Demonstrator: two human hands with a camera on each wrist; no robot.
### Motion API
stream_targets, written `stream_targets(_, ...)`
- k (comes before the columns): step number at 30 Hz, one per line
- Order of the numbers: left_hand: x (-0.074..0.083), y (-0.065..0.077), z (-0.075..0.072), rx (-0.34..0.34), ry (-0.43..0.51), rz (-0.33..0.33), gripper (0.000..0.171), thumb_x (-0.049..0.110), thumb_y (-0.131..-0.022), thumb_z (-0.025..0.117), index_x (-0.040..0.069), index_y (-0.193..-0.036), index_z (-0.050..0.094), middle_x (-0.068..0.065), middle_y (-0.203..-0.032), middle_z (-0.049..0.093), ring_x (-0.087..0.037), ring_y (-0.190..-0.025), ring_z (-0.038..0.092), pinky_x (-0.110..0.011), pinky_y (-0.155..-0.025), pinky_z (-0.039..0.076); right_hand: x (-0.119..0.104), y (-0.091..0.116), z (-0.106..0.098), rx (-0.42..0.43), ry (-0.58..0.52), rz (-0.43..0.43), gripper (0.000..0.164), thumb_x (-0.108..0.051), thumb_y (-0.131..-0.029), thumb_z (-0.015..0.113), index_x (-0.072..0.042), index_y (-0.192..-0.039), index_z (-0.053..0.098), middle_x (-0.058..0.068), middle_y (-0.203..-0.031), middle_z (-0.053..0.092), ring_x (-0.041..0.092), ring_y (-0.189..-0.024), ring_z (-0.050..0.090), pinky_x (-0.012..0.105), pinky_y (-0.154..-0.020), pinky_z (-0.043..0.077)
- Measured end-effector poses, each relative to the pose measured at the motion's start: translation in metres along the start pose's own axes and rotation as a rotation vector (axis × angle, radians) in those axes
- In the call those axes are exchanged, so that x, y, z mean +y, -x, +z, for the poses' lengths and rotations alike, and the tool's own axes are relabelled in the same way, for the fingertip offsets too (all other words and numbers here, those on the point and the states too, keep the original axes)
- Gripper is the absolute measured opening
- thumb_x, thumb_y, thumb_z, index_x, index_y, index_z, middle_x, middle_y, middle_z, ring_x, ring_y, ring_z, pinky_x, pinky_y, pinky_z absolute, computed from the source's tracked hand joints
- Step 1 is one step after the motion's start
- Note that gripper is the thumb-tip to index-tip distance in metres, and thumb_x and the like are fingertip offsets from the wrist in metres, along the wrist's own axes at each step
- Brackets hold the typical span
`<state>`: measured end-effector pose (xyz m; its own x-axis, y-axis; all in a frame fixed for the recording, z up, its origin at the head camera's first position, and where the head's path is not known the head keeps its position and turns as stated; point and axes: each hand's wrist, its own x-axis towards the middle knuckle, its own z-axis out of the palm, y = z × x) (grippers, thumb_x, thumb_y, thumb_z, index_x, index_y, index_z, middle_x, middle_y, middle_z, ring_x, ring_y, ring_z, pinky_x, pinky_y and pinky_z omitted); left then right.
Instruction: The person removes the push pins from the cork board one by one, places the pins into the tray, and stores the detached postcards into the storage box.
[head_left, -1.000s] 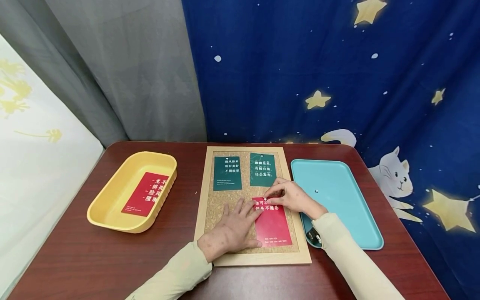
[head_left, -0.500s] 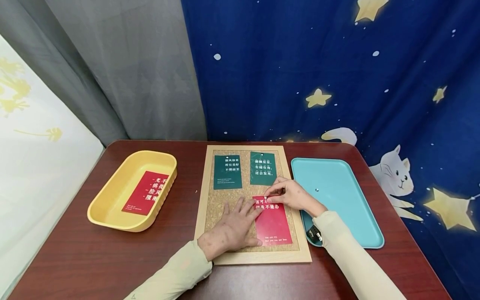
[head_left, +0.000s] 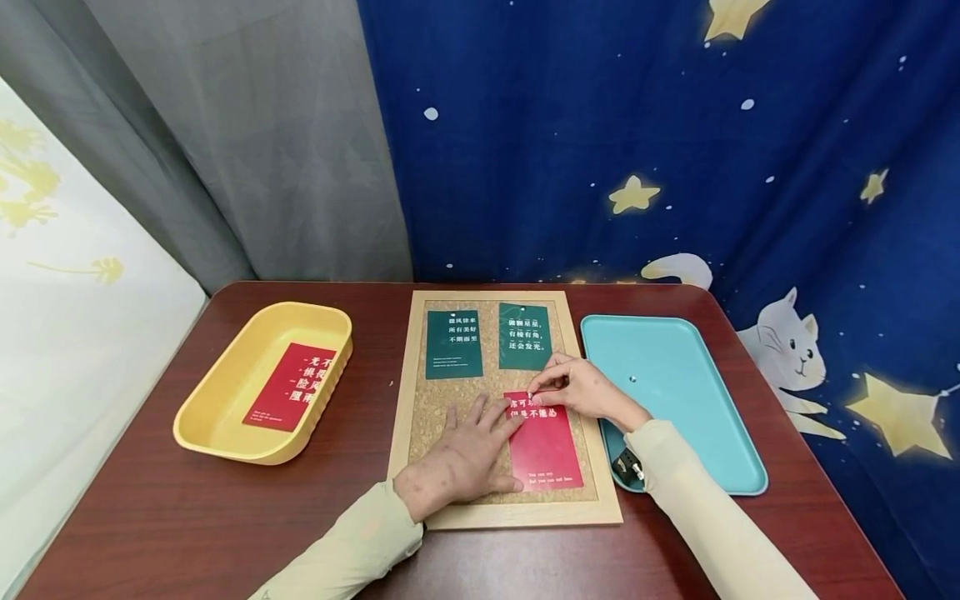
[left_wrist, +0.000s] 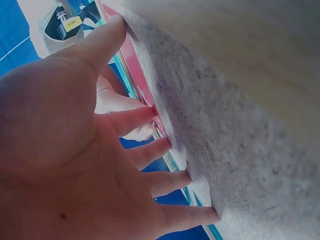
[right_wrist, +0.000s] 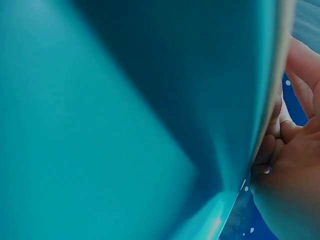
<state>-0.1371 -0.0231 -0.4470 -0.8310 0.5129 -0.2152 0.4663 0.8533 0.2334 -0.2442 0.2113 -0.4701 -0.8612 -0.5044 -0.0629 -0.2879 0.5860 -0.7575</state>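
My left hand (head_left: 467, 457) lies spread on the corkboard (head_left: 442, 417), with its thumb and index fingertips on the left edge of a red card (head_left: 546, 450). In the left wrist view the straight fingers (left_wrist: 165, 182) touch the cork surface. At the card's top edge my right hand (head_left: 581, 387) pinches a small push pin (head_left: 530, 397) between thumb and index finger; the fingers mostly hide it. Two dark green cards, one at left (head_left: 453, 350) and one at right (head_left: 524, 342), lie on the board's upper half, each with a pin at its top.
A yellow basket (head_left: 198, 408) on the left contains another red card (head_left: 281, 396). On the right, a light blue tray (head_left: 690, 408) sits against the board's frame, with a small pin (head_left: 633, 379) on it. Behind the brown table (head_left: 345, 533) hang grey and starry blue curtains.
Both hands keep almost the same places on the board and red card. The head view shifts only slightly.
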Motion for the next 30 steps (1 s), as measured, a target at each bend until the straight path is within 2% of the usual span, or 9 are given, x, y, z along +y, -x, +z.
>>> stream_targets(17,-0.0012,0.0008,-0.0014,-0.015,0.005,-0.004,0.092,0.065,-0.087,0.073,0.026,-0.162,0.037,-0.006,-0.171,0.030,-0.040,-0.160,0.025,-0.073,-0.122,0.026,-0.0035,-0.0013,0.0006,0.001,-0.020,0.023,0.007,-0.018,-0.090,0.082,-0.019,-0.096,0.085,0.002,-0.097,0.063,0.014,-0.087,0.051,0.024,-0.075,0.044)
stream_targets(30,-0.0016,0.0003,0.0006,-0.009,-0.009,-0.001,0.091,0.065,-0.087,0.073,0.026,-0.162,0.037,-0.006,-0.171,0.030,-0.040,-0.160,0.026,-0.074,-0.121,0.027,-0.0012,-0.0002,0.0010,-0.008,-0.029,0.015,0.006,-0.020,-0.091,0.081,-0.020,-0.097,0.084,0.003,-0.098,0.062,0.015,-0.091,0.051,0.024,-0.078,0.044)
